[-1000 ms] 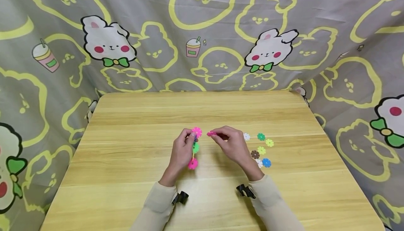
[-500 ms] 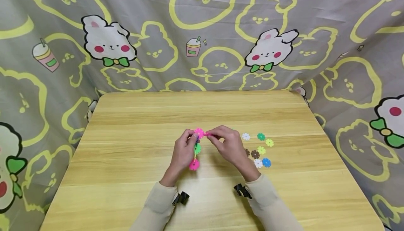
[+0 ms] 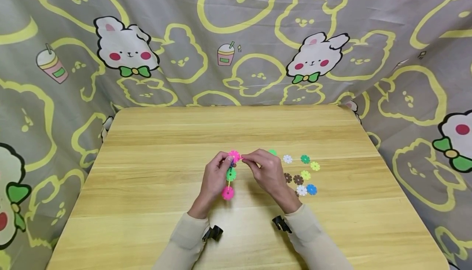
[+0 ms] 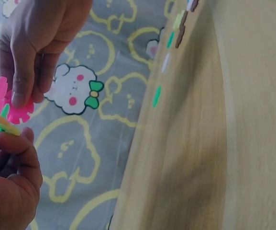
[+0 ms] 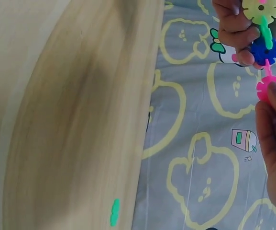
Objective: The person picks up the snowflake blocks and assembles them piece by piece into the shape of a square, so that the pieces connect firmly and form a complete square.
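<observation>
Upright above the table, my left hand [image 3: 214,178] grips a chain of slotted snowflake discs between thumb and fingers. A pink disc [image 3: 234,156] tops the chain, a green disc [image 3: 231,174] sits midway and another pink disc [image 3: 228,193] hangs lowest. Blue [image 5: 264,51] and yellow [image 5: 260,10] discs of the same chain show in the right wrist view. My right hand [image 3: 270,172] pinches a separate pink snowflake disc [image 5: 268,87] between thumb and forefinger, its edge right at the rim of the top pink one. The right fingers partly cover it.
Several loose snowflake discs lie on the wooden table [image 3: 147,188] to the right, among them a blue one [image 3: 311,189], a white one [image 3: 287,159] and a dark green one [image 3: 305,159]. A patterned curtain [image 3: 258,24] encloses the table's back and sides.
The right hand has moved left, bringing its pink disc from a gap away up to the chain's top disc. The left hand has shifted slightly right with the chain.
</observation>
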